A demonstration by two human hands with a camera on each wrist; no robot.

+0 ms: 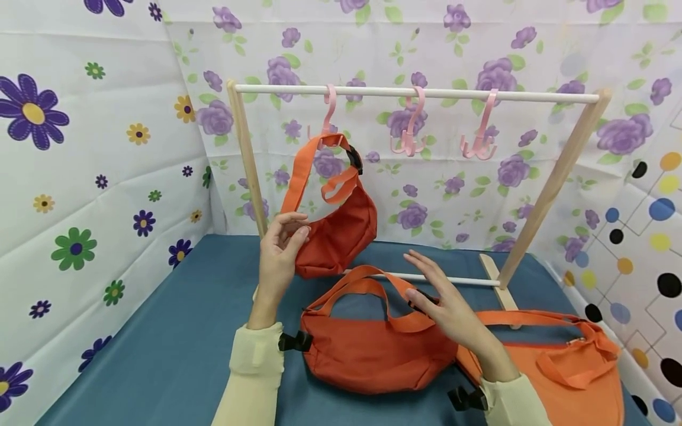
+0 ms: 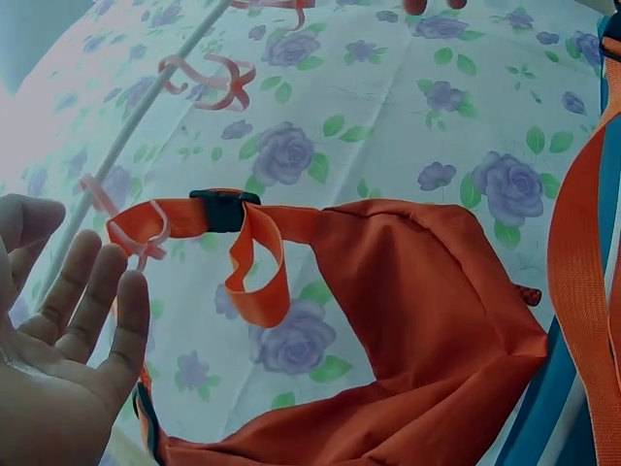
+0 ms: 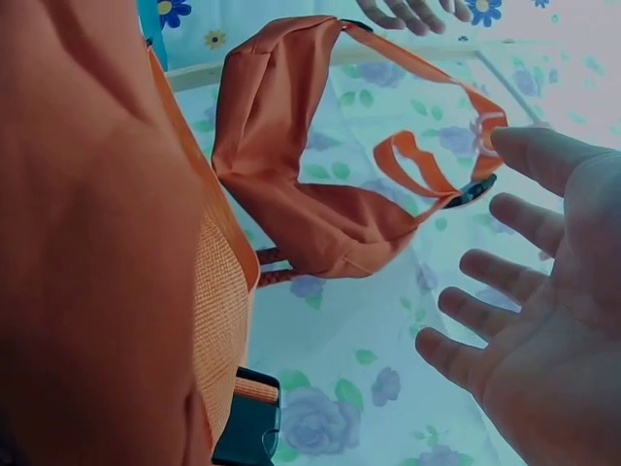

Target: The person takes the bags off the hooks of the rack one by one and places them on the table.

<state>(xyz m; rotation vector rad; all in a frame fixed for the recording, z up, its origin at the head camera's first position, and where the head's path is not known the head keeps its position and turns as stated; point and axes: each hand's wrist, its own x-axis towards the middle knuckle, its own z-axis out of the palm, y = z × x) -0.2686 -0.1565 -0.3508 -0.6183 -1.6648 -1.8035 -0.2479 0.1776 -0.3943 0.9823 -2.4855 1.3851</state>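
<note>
A red-orange waist bag (image 1: 341, 239) hangs by its orange strap (image 1: 299, 174) from the leftmost pink hook (image 1: 330, 109). My left hand (image 1: 279, 245) is beside its lower left side, overlapping the strap in the head view. In the left wrist view the loosely bent fingers (image 2: 95, 291) hold nothing. My right hand (image 1: 455, 310) is raised with spread fingers over a second red-orange waist bag (image 1: 375, 358), which lies on the table with its strap looped up behind. From the right wrist view, the palm and fingers (image 3: 514, 277) hold nothing.
Two more pink hooks (image 1: 409, 133) hang along the white rail (image 1: 373, 91) of a wooden-legged rack (image 1: 554, 183). An orange bag (image 1: 581, 384) lies at the right on the blue table cover (image 1: 176, 331). Flowered sheets (image 1: 373, 53) stand close behind the rack and at the sides.
</note>
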